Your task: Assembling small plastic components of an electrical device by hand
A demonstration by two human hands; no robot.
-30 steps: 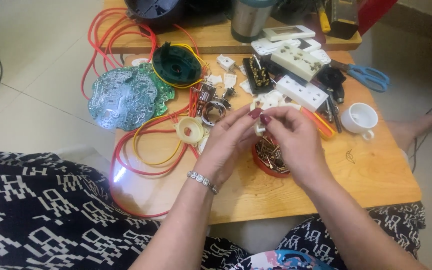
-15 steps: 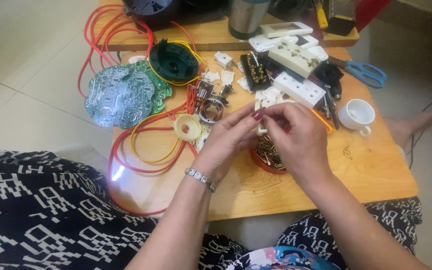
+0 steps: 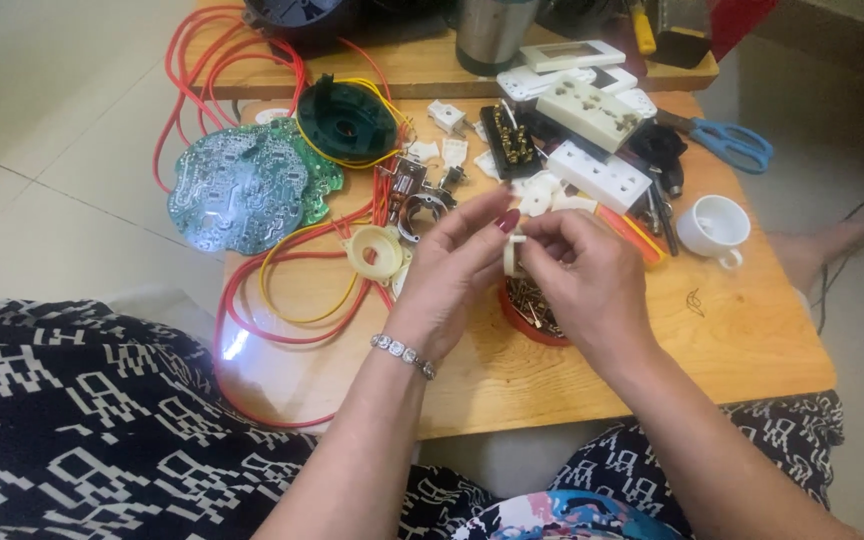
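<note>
My left hand [image 3: 452, 275] and my right hand [image 3: 582, 270] meet above the middle of a small wooden table [image 3: 732, 340]. Together they pinch a small white plastic part [image 3: 514, 255] between the fingertips. Under my right hand sits a red dish of small metal screws [image 3: 532, 310], partly hidden. A silver bracelet [image 3: 402, 355] is on my left wrist. A cream round plastic piece [image 3: 374, 252] lies just left of my left hand.
Round green circuit boards [image 3: 237, 185], a dark green round housing [image 3: 344, 120], and red and yellow wires [image 3: 282, 300] lie left. White socket blocks [image 3: 597, 175], a white cup [image 3: 714, 228] and blue scissors [image 3: 732, 140] lie right. A metal cup [image 3: 492, 30] stands behind.
The hands stay together on the white part with only small finger shifts. The view has drifted slightly.
</note>
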